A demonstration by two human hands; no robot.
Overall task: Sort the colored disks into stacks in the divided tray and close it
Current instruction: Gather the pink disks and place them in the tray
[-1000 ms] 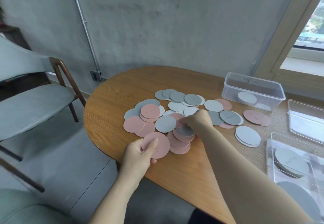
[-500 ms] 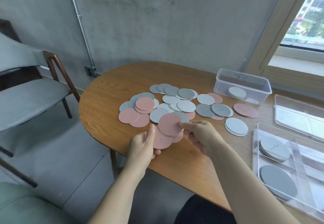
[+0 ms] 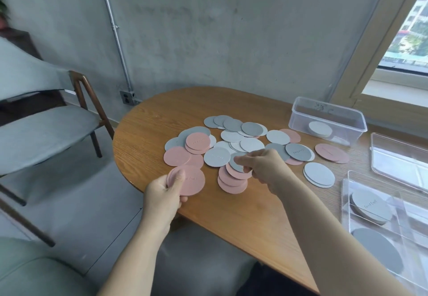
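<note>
1. The divided tray [image 3: 345, 193] sits at the near right corner of the table [image 3: 231, 214], lid off. Two of its compartments already hold grey stacks [image 3: 368, 207], one behind the other.
2. Well to the left of the tray, the left hand [image 3: 162, 193] grips a pink stack [image 3: 188, 179] at the table's edge, thumb on top and fingers curled beneath.
3. Between that hand and the tray, the right hand [image 3: 264, 166] pinches the rim of a grey disk [image 3: 236, 164], which lies on a few overlapping pink disks [image 3: 231, 183].
4. The two hands are apart, each clamped on its own thing. The right is clearly the nearer one to the tray.
5. As I see it, the next move turns on this: the grey disk has to travel rightward and towards the person to reach the grey compartments. The disk is round and has no long axis to line up, so only keeping it flat should matter.
6. It looks thin, matt and stiff, like a coaster.
7. Left of the tray and further back, many loose disks [image 3: 231, 142] in pink, grey and white are unsorted, so the job looks early.
</note>
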